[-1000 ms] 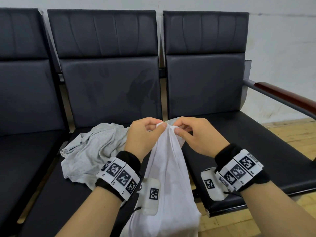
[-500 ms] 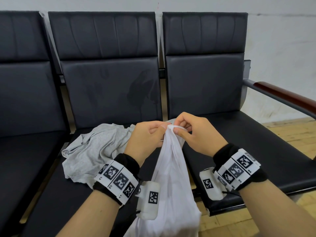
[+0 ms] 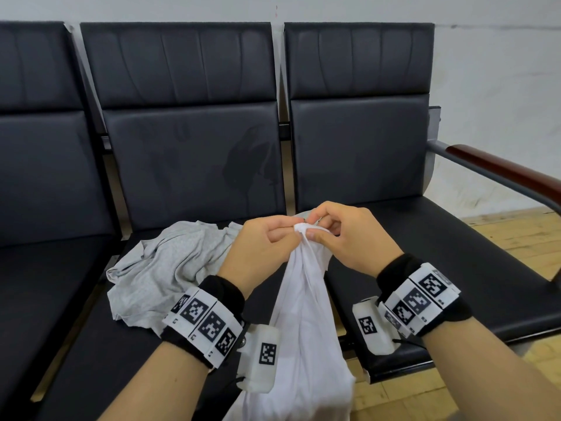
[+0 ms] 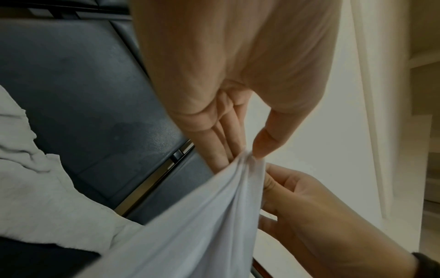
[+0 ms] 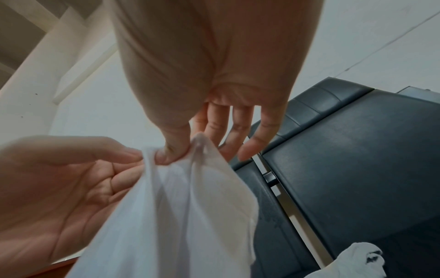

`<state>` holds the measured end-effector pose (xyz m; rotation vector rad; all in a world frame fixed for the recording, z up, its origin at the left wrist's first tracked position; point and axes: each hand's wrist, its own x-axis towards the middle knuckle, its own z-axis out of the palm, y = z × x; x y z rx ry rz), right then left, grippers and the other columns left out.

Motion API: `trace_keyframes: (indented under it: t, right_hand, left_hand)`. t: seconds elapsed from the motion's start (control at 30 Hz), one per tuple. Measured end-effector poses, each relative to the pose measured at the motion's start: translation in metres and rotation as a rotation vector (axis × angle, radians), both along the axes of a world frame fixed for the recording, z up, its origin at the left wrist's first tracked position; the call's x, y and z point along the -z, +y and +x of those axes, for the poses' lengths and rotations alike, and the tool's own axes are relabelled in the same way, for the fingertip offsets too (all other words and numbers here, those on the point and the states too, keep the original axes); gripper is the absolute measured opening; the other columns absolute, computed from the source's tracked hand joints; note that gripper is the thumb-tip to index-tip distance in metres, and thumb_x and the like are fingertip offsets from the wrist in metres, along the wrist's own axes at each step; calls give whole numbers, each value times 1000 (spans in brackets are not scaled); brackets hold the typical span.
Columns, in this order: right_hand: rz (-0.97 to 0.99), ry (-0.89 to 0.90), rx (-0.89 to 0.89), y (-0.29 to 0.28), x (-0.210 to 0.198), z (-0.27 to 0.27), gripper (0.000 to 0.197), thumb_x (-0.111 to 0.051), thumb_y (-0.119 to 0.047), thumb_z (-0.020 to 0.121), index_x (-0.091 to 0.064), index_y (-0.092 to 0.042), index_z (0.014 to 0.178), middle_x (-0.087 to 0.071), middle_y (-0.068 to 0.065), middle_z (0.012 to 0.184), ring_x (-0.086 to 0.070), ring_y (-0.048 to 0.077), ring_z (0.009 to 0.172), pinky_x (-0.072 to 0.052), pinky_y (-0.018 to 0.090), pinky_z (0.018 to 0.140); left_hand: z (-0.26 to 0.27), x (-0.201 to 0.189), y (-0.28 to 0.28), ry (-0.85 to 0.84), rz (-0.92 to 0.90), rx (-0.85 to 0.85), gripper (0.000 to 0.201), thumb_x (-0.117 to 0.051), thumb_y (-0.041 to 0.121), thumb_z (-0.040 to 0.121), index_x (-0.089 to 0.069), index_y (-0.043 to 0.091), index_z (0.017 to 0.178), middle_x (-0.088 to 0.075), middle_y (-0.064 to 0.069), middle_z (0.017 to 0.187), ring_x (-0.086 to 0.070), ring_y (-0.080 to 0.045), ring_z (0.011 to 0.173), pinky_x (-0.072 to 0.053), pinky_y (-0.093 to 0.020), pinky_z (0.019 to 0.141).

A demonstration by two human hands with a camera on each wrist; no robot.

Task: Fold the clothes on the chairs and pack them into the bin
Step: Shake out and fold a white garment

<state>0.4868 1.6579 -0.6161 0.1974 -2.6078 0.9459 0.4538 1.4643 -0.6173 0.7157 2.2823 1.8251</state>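
White garment (image 3: 303,314) is held up in front of the black chairs' (image 3: 194,165) seats, its bunched top edge pinched by the left hand (image 3: 258,250) and right hand (image 3: 349,238), while a crumpled grey garment (image 3: 164,268) is left on the middle seat.

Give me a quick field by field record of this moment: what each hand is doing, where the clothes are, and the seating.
left hand: pinches the bunched top of the white garment
right hand: pinches the same bunch
white garment: hangs down between the forearms
grey garment: crumpled on the middle chair
bin: not in view
seating: row of black chairs, wooden armrest at right
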Motion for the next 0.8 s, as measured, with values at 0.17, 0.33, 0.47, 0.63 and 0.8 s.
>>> trace_keyframes:
  t: [0.17, 0.33, 0.47, 0.63, 0.8]
  right_hand:
    - [-1, 20, 25, 0, 0, -1, 22, -74, -38, 92, -69, -24, 108, -72, -9, 86, -69, 6, 82, -59, 30, 82]
    - [27, 4, 14, -1, 0, 0, 25, -71, -40, 93, -72, -24, 112, -71, -11, 88, -67, 4, 83, -55, 23, 80]
    - [42, -27, 12, 0, -2, 2, 27, -70, -40, 94, -73, -23, 114, -71, -10, 91, -65, 4, 85, -47, 15, 77]
    - [53, 16, -30, -3, -4, 5, 22, -70, -41, 93, -73, -24, 107, -64, -6, 99, -62, 9, 92, -54, 28, 84]
    - [-67, -83, -166, -6, -10, 10, 20, -64, -36, 99, -66, -24, 114, -69, -8, 108, -67, 9, 102, -58, 38, 93]
  left_hand:
    - [-1, 2, -1, 111, -29, -36, 18, -70, 21, 98, -74, 20, 116, -79, 7, 99, -75, -9, 95, -62, -43, 90]
    - [0, 3, -2, 142, -20, -38, 17, -66, 22, 100, -74, 19, 115, -79, 6, 99, -76, -11, 95, -62, -43, 89]
    - [1, 1, -4, 136, -8, -20, 17, -64, 15, 101, -74, 16, 116, -80, 5, 98, -77, -11, 94, -63, -41, 88]
    - [5, -1, -7, 254, -31, -17, 19, -64, 11, 100, -73, 25, 111, -77, 15, 97, -74, -1, 93, -61, -22, 81]
    - [13, -8, -14, 277, 16, -18, 24, -65, 12, 99, -71, 35, 105, -77, 17, 94, -74, -1, 92, -60, -19, 78]
